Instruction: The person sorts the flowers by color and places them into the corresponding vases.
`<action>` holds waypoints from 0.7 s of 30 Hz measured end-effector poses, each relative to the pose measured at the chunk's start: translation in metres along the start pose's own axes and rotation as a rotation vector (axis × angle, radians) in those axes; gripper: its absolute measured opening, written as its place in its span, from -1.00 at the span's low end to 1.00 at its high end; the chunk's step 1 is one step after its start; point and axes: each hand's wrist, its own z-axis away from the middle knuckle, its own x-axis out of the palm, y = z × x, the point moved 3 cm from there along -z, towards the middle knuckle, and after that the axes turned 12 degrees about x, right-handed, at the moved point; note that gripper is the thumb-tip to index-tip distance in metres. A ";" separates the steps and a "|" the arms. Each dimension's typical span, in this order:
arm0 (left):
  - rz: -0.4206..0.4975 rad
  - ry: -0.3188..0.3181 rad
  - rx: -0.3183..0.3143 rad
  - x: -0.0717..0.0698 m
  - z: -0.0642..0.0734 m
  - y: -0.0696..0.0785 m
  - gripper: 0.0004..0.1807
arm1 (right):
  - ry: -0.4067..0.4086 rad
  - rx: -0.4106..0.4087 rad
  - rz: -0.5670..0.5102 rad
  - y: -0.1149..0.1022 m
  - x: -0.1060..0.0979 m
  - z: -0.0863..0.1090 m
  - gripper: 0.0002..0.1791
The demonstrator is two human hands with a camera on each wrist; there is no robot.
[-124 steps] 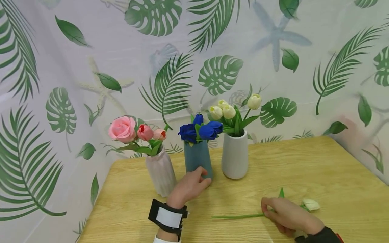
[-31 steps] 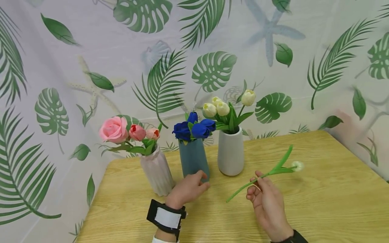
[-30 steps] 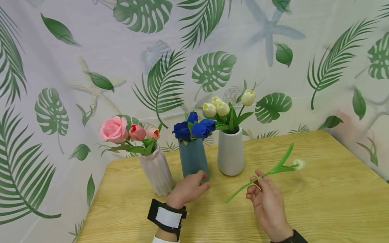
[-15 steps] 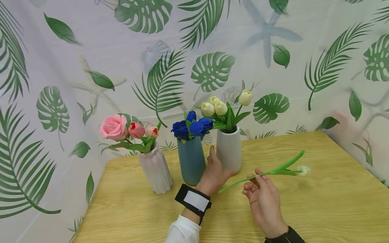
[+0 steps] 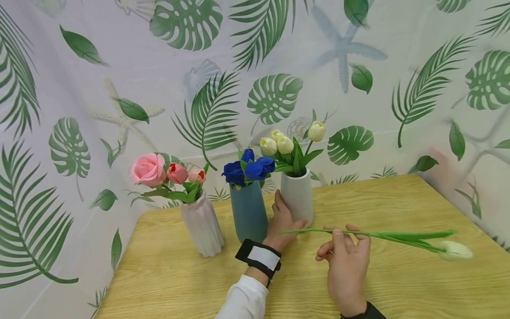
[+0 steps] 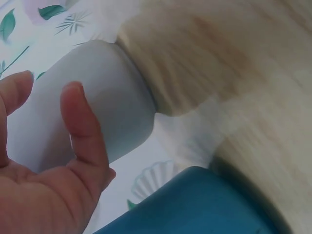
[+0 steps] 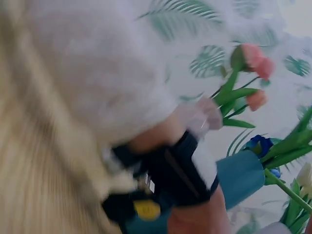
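My right hand (image 5: 348, 266) pinches the green stem of a white tulip (image 5: 456, 250) between thumb and fingers. The tulip lies nearly level above the table, bloom to the right, cut end pointing left across my left hand (image 5: 280, 226). That left hand is at the lower part of the white vase (image 5: 298, 192), fingers spread along its left side and thumb across its front. In the left wrist view, thumb and a finger overlap the white vase (image 6: 112, 97). White tulips (image 5: 284, 144) stand in this vase. The right wrist view is blurred and shows the left wristband (image 7: 180, 170).
Left of the white vase stands a blue vase (image 5: 250, 212) with blue flowers (image 5: 245, 170), close beside the left hand. Further left is a pale pink ribbed vase (image 5: 202, 228) holding a pink rose (image 5: 148, 169) and tulips. A leaf-patterned backdrop rises behind the wooden table (image 5: 378, 199).
The right hand has lifted the tulip off the table; the bloom has since swung right and toward me. The left hand has moved from the blue vase to the white one.
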 end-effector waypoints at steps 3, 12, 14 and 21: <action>-0.011 0.004 -0.005 0.003 0.000 -0.004 0.14 | -0.104 -0.437 0.017 0.000 0.004 0.004 -0.75; -0.057 -0.024 0.000 0.006 0.000 -0.011 0.05 | -0.235 -1.293 0.203 -0.007 0.021 0.015 -0.82; -0.070 -0.030 0.000 0.006 0.001 -0.011 0.04 | -0.169 -1.407 0.294 -0.012 0.024 0.014 -0.80; -0.087 -0.024 0.012 0.006 0.002 -0.011 0.04 | -0.037 -1.587 0.396 -0.043 0.049 -0.003 -0.78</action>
